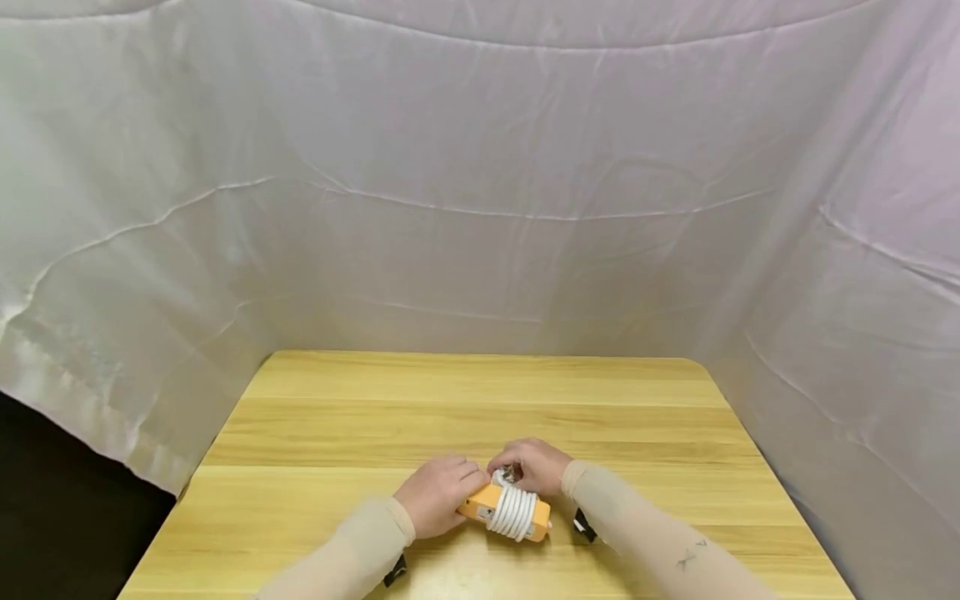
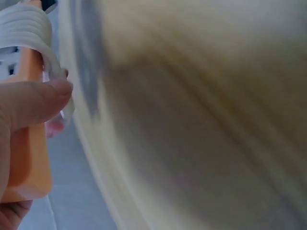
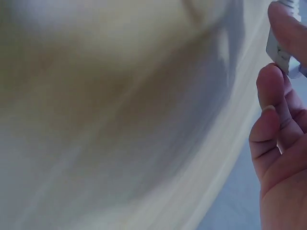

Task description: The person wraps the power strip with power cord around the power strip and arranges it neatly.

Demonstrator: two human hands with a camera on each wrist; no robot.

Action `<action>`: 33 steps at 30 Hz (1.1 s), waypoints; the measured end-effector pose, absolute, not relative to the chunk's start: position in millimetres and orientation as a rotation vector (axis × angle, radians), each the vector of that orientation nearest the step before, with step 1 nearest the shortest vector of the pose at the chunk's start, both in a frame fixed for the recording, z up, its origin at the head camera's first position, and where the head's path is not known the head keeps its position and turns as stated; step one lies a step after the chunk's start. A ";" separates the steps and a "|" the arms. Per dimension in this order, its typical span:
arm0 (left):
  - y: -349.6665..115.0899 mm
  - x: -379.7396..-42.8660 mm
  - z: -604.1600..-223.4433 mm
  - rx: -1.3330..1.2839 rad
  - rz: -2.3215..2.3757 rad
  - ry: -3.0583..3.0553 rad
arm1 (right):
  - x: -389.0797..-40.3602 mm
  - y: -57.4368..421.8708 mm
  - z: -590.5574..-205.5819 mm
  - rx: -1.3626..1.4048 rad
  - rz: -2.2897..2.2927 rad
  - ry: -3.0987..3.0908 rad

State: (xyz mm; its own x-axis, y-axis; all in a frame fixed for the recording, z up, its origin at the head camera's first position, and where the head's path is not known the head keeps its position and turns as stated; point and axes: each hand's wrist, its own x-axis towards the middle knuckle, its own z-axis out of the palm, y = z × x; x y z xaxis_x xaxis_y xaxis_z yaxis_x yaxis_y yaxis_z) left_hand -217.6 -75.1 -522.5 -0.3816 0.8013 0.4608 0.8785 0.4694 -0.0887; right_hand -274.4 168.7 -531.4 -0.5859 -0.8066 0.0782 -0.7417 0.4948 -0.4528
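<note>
An orange power strip (image 1: 541,518) is near the table's front edge in the head view, with a white cord (image 1: 513,512) wound in several turns round its middle. My left hand (image 1: 440,497) grips the strip's left end. In the left wrist view, the thumb lies across the orange casing (image 2: 39,163) beside the coil. My right hand (image 1: 538,464) is at the far side of the strip and pinches the white plug (image 3: 280,55) at the cord's end. Its ring and little fingers are bent in the right wrist view.
The light wood table (image 1: 480,400) reaches back to a pale grey curtain (image 1: 480,267), which hangs on the left and right as well. A dark gap (image 1: 67,492) shows beyond the table at the lower left. Small black devices (image 1: 583,527) sit beneath both wrists.
</note>
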 end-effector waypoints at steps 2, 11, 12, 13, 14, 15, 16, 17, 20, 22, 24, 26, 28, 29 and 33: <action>-73.7 -215.4 -529.0 -1.428 -0.226 -2.237 | -277.0 167.8 -530.2 -1.338 -0.595 2.622; -77.0 -208.0 -547.1 -1.360 -0.352 -2.365 | -284.3 158.5 -520.0 -1.268 -0.474 2.619; -77.7 -207.5 -547.9 -1.346 -0.368 -2.412 | -284.5 157.1 -519.3 -1.263 -0.466 2.610; -78.3 -206.7 -548.1 -1.335 -0.391 -2.465 | -284.9 155.9 -518.8 -1.260 -0.458 2.601; -78.8 -205.8 -548.1 -1.322 -0.418 -2.523 | -285.0 154.8 -518.3 -1.261 -0.448 2.591; -79.4 -204.9 -547.9 -1.308 -0.446 -2.582 | -285.0 153.8 -517.7 -1.258 -0.443 2.581; -80.3 -204.2 -547.5 -1.298 -0.476 -2.638 | -285.2 153.1 -517.2 -1.255 -0.440 2.570; -81.1 -203.7 -547.2 -1.287 -0.501 -2.693 | -285.4 152.4 -516.7 -1.247 -0.436 2.560; -83.3 -203.0 -546.0 -1.264 -0.538 -2.797 | -286.0 152.8 -514.8 -1.226 -0.434 2.536; -84.3 -203.2 -545.7 -1.251 -0.537 -2.821 | -285.8 155.0 -514.0 -1.204 -0.441 2.530; -85.0 -203.5 -545.9 -1.239 -0.534 -2.832 | -285.1 158.7 -512.9 -1.178 -0.459 2.525; -85.4 -203.6 -546.2 -1.237 -0.530 -2.831 | -283.4 163.9 -512.0 -1.139 -0.493 2.525; -85.2 -202.5 -546.7 -1.238 -0.532 -2.824 | -279.9 170.7 -511.3 -1.081 -0.530 2.527; -85.2 -201.8 -546.7 -1.239 -0.536 -2.824 | -278.1 174.7 -510.9 -1.057 -0.549 2.531; -85.1 -198.9 -544.6 -1.248 -0.522 -2.803 | -270.4 193.4 -507.0 -0.986 -0.608 2.580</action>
